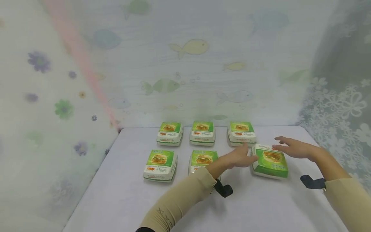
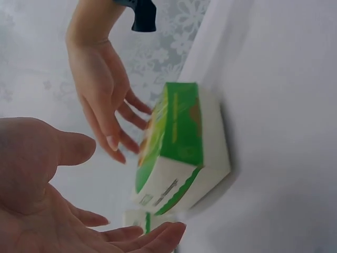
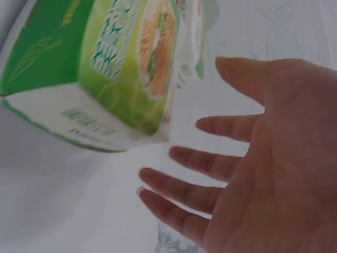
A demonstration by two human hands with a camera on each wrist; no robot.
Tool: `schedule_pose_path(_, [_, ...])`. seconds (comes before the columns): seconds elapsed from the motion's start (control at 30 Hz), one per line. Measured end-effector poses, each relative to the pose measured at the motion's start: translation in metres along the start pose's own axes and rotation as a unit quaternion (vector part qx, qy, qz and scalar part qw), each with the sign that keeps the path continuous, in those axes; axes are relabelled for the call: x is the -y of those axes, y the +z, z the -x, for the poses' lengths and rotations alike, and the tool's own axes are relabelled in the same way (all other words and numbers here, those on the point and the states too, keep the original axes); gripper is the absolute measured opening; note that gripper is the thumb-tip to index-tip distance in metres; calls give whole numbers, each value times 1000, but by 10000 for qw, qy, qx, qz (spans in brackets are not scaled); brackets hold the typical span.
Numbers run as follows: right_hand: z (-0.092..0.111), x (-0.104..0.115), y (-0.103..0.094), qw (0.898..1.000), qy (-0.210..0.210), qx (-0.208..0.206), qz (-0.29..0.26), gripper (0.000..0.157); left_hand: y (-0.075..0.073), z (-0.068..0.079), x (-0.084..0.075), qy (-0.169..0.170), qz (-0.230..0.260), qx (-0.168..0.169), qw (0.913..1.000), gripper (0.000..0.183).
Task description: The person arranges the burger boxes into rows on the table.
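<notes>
A green and white burger box (image 1: pixel 271 161) with a burger picture on its lid is at the front right of the table, angled and with its green side facing me. My left hand (image 1: pixel 239 157) is at its left side, thumb and fingers spread. On the other side, my right hand (image 1: pixel 298 149) reaches over the box's far right corner with extended fingers. In the right wrist view a gap shows between the right fingertips (image 3: pixel 152 203) and the box (image 3: pixel 126 68). Neither hand grips it. Whether the left fingers touch it I cannot tell.
Behind stand 3 similar boxes in a row: left (image 1: pixel 170 133), middle (image 1: pixel 203 133) and right (image 1: pixel 242 133). Another box (image 1: pixel 160 165) is at front left; beside it, one (image 1: pixel 203 158) is partly hidden by my left forearm. A patterned curtain (image 1: pixel 185 71) borders the white table (image 1: pixel 116 196).
</notes>
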State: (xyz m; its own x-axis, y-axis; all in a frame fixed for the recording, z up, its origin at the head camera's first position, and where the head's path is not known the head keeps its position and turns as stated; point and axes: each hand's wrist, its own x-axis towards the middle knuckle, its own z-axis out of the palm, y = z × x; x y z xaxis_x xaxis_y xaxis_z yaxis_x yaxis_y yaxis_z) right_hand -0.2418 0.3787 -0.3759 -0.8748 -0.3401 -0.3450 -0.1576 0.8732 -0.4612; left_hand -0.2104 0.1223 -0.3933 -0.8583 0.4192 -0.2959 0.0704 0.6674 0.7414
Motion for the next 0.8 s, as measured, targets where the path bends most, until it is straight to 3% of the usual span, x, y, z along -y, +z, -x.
schedule_pose_path(0.3, [4,-21,12,9986,-70,7,-519,80,36,-9,3,-140,529,-401,9977,70])
schedule_pose_path(0.6, [0,-31,22,9951,-126,115,-978,77,59,-22,8,-834,399,-714,9932,81])
schedule_pose_path(0.8, [0,-35,26,9938,-114,150,-1094,75,67,-27,4,-1003,405,-838,9906,68])
